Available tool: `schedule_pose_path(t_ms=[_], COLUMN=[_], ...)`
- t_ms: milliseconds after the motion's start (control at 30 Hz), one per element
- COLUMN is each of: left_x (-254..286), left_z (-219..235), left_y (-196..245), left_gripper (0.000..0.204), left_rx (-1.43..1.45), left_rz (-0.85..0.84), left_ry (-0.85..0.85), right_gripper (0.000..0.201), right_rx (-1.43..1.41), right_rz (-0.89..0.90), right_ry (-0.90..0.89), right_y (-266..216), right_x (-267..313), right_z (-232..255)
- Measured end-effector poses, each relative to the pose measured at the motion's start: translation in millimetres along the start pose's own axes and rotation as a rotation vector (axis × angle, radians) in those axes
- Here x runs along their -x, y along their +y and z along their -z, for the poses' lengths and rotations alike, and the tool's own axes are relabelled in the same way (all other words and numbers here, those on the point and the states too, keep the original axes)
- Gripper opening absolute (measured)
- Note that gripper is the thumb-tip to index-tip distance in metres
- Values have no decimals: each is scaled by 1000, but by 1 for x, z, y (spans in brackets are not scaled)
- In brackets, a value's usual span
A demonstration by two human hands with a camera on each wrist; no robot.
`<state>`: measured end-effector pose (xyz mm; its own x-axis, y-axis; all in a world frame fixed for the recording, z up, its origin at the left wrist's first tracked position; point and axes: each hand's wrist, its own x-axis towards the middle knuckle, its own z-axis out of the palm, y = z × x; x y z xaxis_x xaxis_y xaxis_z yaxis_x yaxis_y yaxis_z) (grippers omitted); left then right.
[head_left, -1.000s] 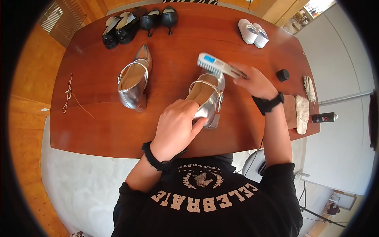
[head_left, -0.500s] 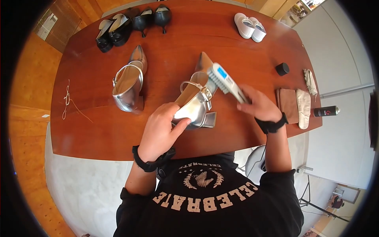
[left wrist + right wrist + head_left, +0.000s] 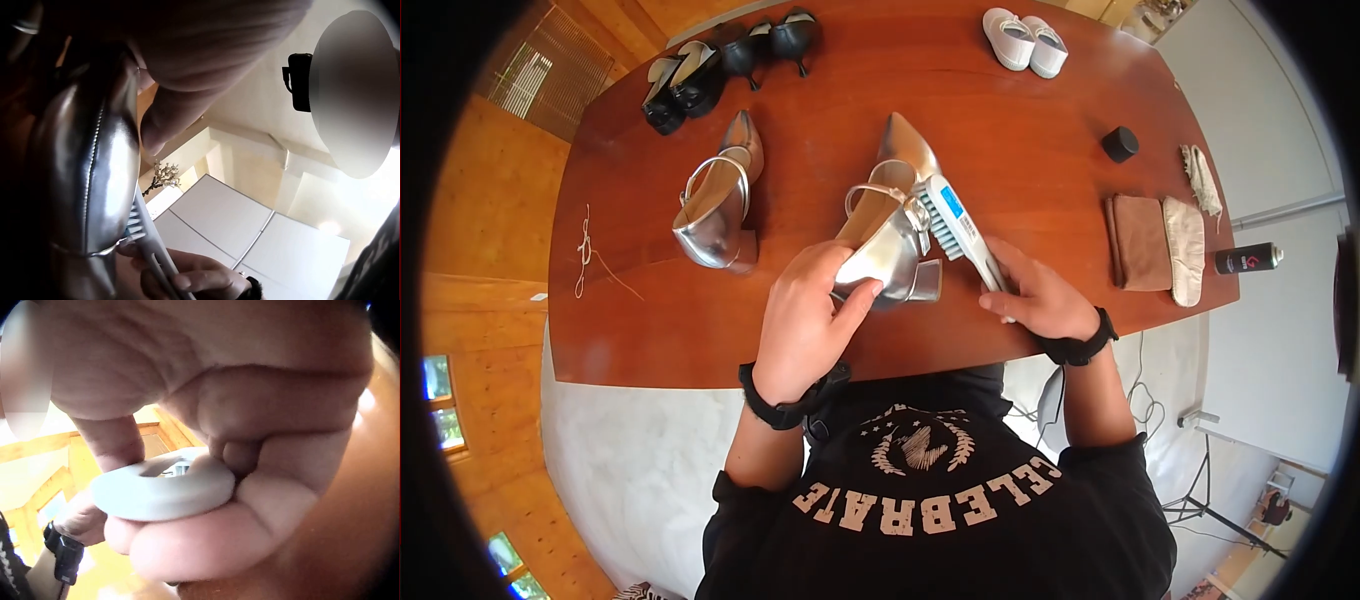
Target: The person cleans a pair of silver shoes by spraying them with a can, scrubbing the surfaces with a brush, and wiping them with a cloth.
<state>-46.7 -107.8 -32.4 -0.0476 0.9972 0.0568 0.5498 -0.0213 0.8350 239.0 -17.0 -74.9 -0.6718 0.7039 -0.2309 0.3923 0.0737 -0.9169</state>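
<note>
My left hand (image 3: 805, 305) grips the back of a silver pointed shoe (image 3: 880, 262), thumb on its outer side. This shoe has a strap with a buckle and a block heel (image 3: 926, 281). My right hand (image 3: 1048, 295) holds a white brush (image 3: 968, 235) by its handle, fingers curled round it in the right wrist view. The pale bristles (image 3: 941, 222) meet the shoe's side near the buckle. In the left wrist view, the brush (image 3: 152, 240) lies along the silver side (image 3: 94, 156). A matching silver shoe (image 3: 715, 225) stands upright to the left.
Black shoes (image 3: 695, 80) stand at the far left, white sneakers (image 3: 1025, 43) at the far right. A black cap (image 3: 1120, 144), a brown cloth (image 3: 1138, 243), a cream pad (image 3: 1183, 250) and a spray can (image 3: 1248, 258) lie at the right. A string (image 3: 585, 255) lies at the left.
The brush has moved from the shoe's toe back along its side towards the buckle. The left hand has drawn the shoe leftward and tilted it, showing more of its side.
</note>
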Motion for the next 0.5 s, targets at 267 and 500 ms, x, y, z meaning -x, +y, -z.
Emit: schedule_pose_path(t_ms=[267,500], left_x=[0,-2], left_z=[-18,-30], left_y=[9,13], left_gripper=[28,28], left_rx=[-58,-154], left_rz=[-208,-254], left_ry=[55,80], right_gripper=[61,60], right_rx=[-106,-177], right_rz=[-30,12], right_ry=[86,274], right_y=[1,2], right_x=[10,29], right_z=[-1,-14])
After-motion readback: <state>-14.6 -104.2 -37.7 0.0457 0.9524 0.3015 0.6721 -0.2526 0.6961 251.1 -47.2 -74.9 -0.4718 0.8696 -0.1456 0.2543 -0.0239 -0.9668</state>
